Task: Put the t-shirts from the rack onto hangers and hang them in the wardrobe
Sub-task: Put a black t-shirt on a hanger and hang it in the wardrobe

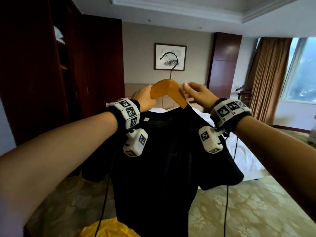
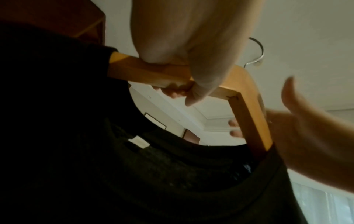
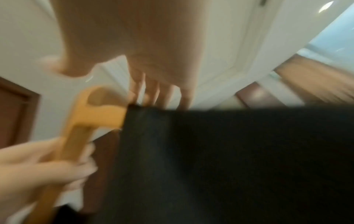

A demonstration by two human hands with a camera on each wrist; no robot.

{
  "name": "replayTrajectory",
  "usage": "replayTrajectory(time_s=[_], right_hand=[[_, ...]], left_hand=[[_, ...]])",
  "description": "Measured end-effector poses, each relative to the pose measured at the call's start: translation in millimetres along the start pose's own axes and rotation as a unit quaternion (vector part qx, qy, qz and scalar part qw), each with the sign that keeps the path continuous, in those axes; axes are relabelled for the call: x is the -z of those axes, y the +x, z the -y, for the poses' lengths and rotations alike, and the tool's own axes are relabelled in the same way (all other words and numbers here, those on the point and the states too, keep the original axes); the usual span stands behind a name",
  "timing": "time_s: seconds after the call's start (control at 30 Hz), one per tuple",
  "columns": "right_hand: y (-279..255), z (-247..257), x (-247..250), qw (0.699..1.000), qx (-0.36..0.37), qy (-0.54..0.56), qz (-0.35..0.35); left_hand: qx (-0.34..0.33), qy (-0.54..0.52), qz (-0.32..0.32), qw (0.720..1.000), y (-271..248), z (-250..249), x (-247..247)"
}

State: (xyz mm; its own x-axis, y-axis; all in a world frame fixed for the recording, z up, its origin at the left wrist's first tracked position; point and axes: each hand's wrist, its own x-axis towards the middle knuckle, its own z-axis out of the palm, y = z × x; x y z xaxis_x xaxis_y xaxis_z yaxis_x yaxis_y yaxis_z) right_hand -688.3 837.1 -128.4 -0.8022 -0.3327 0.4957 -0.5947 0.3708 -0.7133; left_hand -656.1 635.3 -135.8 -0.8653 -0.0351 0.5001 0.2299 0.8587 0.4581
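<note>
Black t-shirt (image 1: pixel 159 159) up in mid-air at chest height, over carpet, bed (image 1: pixel 242 151) behind, wardrobe (image 1: pixel 42 65) open off to the left and well apart. Wooden hanger (image 1: pixel 168 90) already through the neck opening, both shoulder arms buried in fabric, peak and metal hook (image 1: pixel 171 63) clear above the collar. Left hand (image 1: pixel 145 98) wrapped round the left arm of the hanger just below the peak, fingers (image 2: pixel 173 92) curled under the wood, thumb over the top: carries the weight, probably also keeps the hanger from swinging. Right hand (image 1: pixel 199 95) at the right arm of the hanger, beside the point where wood goes into the collar; fingers (image 3: pixel 162 94) loosely spread, tips down at the collar edge behind the wood, thumb (image 1: pixel 186 86) raised free, no clear pinch; right wrist view blurred, so exact contact unclear. Likely settling the right shoulder of the shirt on the hanger. Shirt hanging straight down, long axis vertical, hem below the frame, neck label (image 1: pixel 146 119) side toward the camera, sleeves out left and right. Hanger long axis running left-right, slightly tilted, right end lower; hook upright, open end curling left. Yellow garment (image 1: pixel 106 228) low in the head view, underneath, not handled. Hanging in the wardrobe not yet done.
</note>
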Motion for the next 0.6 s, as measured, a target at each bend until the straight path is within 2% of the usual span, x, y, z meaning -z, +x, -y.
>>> replayTrajectory(time_s=[0.07,0.13,0.2,0.37,0.5,0.6], right_hand=[[-5,-16,10,0.999,-0.030,-0.025,0.003],[-13,-32,14,0.996,-0.059,-0.056,0.040],[-20,-44,15,0.994,-0.060,-0.074,0.053],[-21,-40,13,0.999,-0.032,-0.001,-0.018],[-17,-35,13,0.998,-0.006,-0.035,-0.044],[-13,-28,20,0.988,0.034,-0.014,-0.150]], left_hand=[[0.017,0.006,-0.016,1.000,3,3,3],[0.033,0.008,-0.030,0.999,4,5,7],[0.043,0.002,-0.037,0.998,5,6,11],[0.043,0.020,-0.042,0.998,7,10,15],[0.060,0.012,-0.045,0.997,7,13,15],[0.072,0.010,-0.033,0.997,6,16,14]])
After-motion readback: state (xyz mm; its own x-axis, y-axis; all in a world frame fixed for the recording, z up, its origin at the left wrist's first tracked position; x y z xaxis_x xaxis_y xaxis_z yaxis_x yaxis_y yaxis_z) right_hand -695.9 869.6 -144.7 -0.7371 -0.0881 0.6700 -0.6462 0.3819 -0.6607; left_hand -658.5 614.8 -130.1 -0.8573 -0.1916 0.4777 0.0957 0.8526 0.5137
